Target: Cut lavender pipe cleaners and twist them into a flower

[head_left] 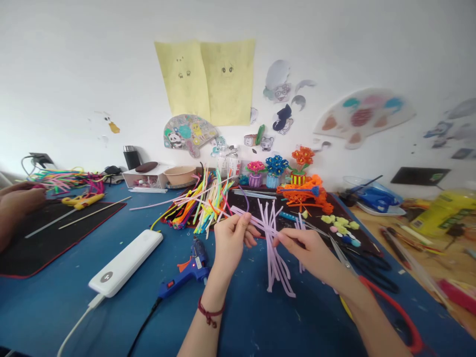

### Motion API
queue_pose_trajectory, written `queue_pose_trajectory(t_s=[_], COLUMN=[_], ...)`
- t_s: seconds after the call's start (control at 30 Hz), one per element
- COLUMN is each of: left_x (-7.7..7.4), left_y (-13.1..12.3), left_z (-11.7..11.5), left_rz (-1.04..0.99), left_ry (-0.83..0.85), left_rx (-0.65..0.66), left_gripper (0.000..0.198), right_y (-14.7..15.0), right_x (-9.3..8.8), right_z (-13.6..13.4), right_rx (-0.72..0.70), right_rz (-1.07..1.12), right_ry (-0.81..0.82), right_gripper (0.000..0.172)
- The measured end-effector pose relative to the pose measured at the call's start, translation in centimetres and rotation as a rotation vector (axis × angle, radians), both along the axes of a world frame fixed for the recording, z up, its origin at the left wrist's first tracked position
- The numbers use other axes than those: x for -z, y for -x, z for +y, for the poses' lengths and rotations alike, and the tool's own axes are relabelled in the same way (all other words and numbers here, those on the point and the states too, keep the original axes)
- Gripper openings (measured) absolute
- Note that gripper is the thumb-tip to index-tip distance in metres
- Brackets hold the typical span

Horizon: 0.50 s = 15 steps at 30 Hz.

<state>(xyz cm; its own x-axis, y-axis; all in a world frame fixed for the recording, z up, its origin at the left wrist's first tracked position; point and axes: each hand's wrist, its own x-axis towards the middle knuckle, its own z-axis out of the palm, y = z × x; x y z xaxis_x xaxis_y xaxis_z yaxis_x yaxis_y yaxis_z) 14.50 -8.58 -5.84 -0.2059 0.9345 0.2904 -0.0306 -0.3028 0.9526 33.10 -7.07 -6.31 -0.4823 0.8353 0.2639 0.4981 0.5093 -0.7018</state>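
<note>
My left hand (232, 241) and my right hand (308, 253) both pinch a bundle of light purple pipe cleaners (273, 248) above the blue table (67, 302). The left fingers grip the bundle's left end, the right fingers hold its crossing point. The stems fan out upward and hang down toward the table. A red cord bracelet (210, 313) circles my left wrist.
A blue glue gun (186, 270) and a white power bank (126, 262) lie left of my hands. A multicoloured pipe cleaner pile (201, 201), small flower pots (277, 171), pompoms (340, 223) and scissors (372, 265) sit behind and right. Another person's hand (18, 201) rests at far left.
</note>
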Motion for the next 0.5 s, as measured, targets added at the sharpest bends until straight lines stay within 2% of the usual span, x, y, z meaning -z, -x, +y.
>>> queue_pose_trajectory(t_s=[0.5], left_x=[-0.08], left_y=[-0.03], left_z=[0.02], left_rz=[-0.014], left_ry=[0.023], left_rx=[0.048], left_gripper=[0.048], right_y=[0.08], right_x=[0.2], right_z=[0.06], right_rx=[0.004], right_rz=[-0.013], right_ry=[-0.022], right_gripper=[0.047])
